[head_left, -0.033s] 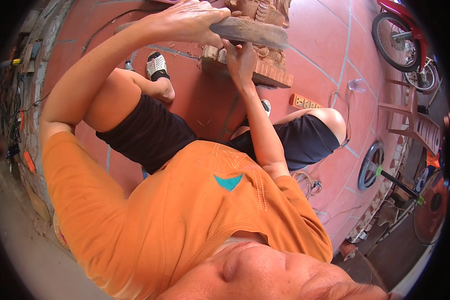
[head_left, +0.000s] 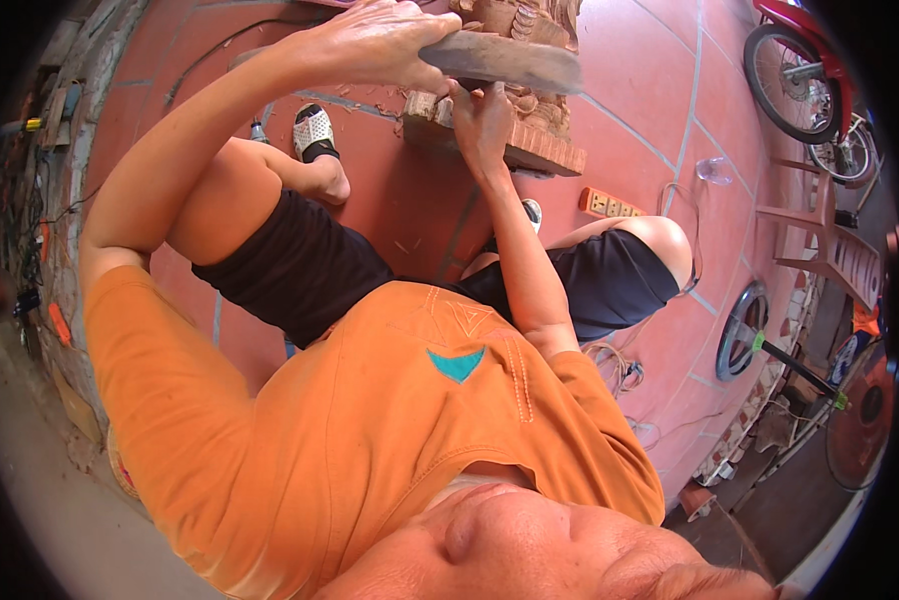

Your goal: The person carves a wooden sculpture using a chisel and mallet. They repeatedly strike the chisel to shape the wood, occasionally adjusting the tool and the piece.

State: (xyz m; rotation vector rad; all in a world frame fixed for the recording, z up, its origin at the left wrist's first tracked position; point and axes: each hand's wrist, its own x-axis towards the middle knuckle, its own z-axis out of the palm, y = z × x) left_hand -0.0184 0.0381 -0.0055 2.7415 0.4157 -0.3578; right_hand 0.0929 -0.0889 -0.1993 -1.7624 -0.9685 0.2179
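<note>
My left hand (head_left: 390, 45) is closed round a long, worn grey-brown wooden bar (head_left: 510, 62) that lies crosswise above a carved piece of wood (head_left: 525, 20). My right hand (head_left: 483, 118) is just under the bar, against the carving, its fingers curled closed. What it holds, if anything, is hidden by the bar and the fingers. The carving has reddish-brown relief and stands on a thick, notched wooden base (head_left: 545, 150). Its upper part runs out of the picture.
Wood shavings lie on the red tiled floor (head_left: 410, 215). An orange power strip (head_left: 610, 203), a clear plastic cup (head_left: 713, 170) and coiled cable (head_left: 618, 368) are on the right. Beyond are a plastic chair (head_left: 838, 250), a standing fan's round base (head_left: 742, 330) and a red motorbike (head_left: 820, 40).
The wooden bar has shifted slightly to the right, and its edges are a little blurred. My right hand and the carving look unmoved.
</note>
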